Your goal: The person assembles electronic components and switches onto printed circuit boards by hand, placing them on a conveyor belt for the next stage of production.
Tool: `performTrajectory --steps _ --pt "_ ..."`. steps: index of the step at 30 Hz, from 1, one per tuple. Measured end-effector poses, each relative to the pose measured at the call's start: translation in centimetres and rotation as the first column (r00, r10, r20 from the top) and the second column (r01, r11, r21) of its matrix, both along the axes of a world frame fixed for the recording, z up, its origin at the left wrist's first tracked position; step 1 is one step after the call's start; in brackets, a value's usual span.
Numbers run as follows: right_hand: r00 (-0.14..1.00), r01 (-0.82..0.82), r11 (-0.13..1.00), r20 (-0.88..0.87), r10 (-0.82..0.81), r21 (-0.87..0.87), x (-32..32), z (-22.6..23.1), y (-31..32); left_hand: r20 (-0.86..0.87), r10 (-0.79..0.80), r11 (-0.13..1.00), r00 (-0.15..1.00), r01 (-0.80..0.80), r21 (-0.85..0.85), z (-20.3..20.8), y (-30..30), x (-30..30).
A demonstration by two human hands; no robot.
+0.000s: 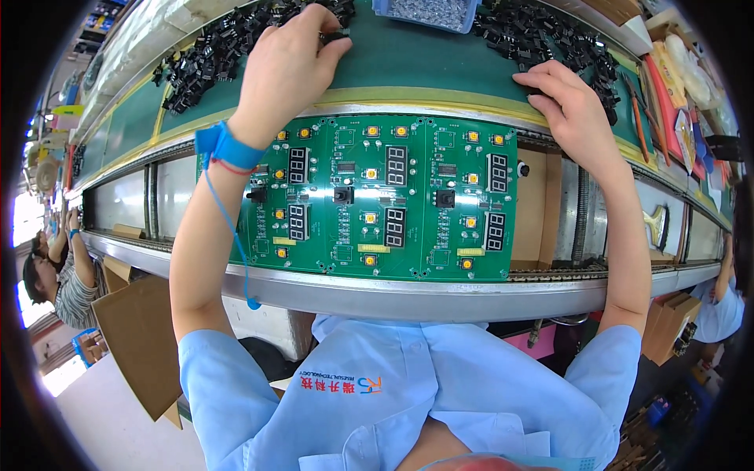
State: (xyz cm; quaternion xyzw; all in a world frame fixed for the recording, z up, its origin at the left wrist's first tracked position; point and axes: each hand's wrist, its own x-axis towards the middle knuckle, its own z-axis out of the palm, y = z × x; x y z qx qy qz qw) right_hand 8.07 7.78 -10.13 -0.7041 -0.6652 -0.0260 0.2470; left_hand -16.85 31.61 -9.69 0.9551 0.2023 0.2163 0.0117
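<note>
My left hand [292, 61] is at the far edge of the bench, thumb and forefinger closed on a small black electronic component [336, 36] beside a pile of similar black parts [212, 67]. My right hand [572, 110] is over the green mat at the left side of another black-parts pile [542, 43]; its fingers are bent and apart, with nothing visible between them. Between my arms lies a green circuit board panel [416, 196] with digit displays, yellow-topped buttons and black upright parts. A blue wrist strap [232, 147] with a cord circles my left wrist.
A blue bin [428, 14] of small clear parts stands at the far middle. Metal rails [440, 298] run along the near side of the board. Orange-handled pliers [638, 118] lie at the right. A cardboard box [538, 208] shows beneath the rails. Other people sit left and right.
</note>
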Motion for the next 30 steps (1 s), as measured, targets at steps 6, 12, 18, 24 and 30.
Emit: performTrajectory --steps 6,12,18,24,30 --pt "0.951 -0.014 0.997 -0.310 -0.010 -0.074 -2.3 1.6 0.1 0.245 0.022 0.919 0.969 0.076 -0.387 2.0 -2.7 -2.8" --pt "0.899 -0.034 0.998 -0.438 0.004 -0.060 -5.3 1.8 0.8 0.249 0.014 0.733 0.968 0.159 -0.661 1.9 -4.0 -4.9" --pt "0.984 -0.096 0.995 -0.150 0.094 -0.003 -8.5 1.0 1.6 0.317 0.074 0.472 0.946 0.247 -0.847 1.7 -3.0 -6.2" --pt "0.997 -0.055 0.993 0.056 0.062 -0.109 -9.5 1.1 1.7 0.359 0.184 0.462 0.915 0.242 -0.853 1.5 -3.6 -6.6" --pt "0.996 -0.048 0.994 0.064 0.054 -0.099 -9.8 0.8 1.7 0.298 0.039 0.538 0.954 0.231 -0.810 0.7 -2.5 -7.3"
